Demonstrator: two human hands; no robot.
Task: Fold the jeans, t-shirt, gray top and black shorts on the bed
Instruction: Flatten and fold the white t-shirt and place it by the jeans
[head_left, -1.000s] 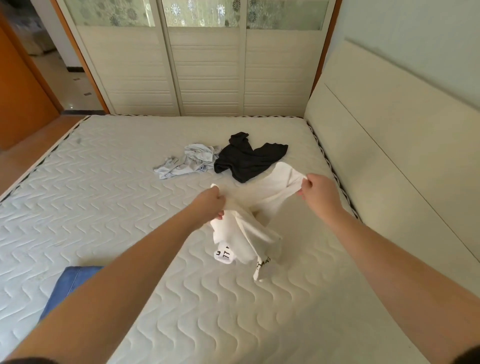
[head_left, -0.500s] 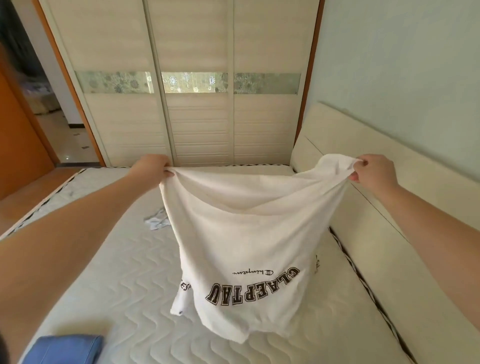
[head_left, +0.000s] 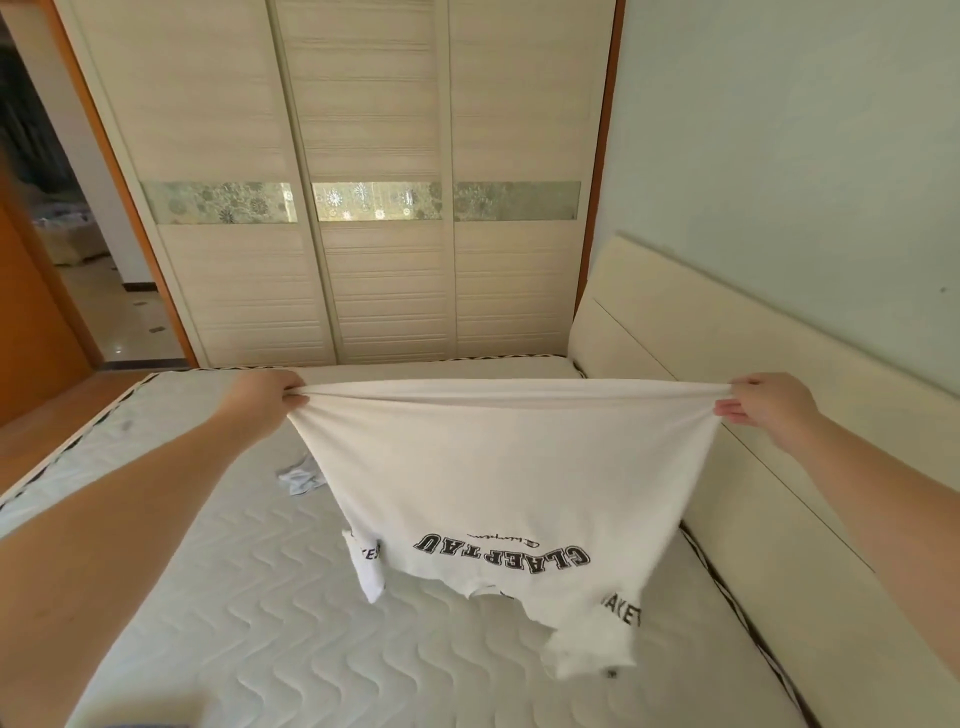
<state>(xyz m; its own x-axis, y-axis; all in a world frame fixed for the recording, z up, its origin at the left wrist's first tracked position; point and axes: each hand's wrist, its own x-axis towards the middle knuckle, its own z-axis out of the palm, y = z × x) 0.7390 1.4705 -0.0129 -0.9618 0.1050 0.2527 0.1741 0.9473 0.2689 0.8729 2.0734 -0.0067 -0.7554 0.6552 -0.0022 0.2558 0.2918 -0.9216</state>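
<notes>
A white t-shirt (head_left: 498, 467) with black lettering hangs upside down, stretched wide in the air above the bed (head_left: 249, 597). My left hand (head_left: 265, 400) pinches one corner of its hem and my right hand (head_left: 763, 410) pinches the other corner. Both sleeves dangle at the bottom, close to the mattress. A bit of the gray top (head_left: 301, 475) shows on the mattress behind the shirt's left edge. The black shorts are hidden behind the shirt. A sliver of the blue jeans (head_left: 132, 724) shows at the bottom edge.
A cream headboard (head_left: 753, 389) runs along the right side of the bed. Sliding wardrobe doors (head_left: 374, 208) stand behind the bed's far end. An orange door (head_left: 36, 322) and a doorway lie at the left.
Both hands have lifted the t-shirt off the mattress and moved apart, pulling its hem taut. The view has tilted upward.
</notes>
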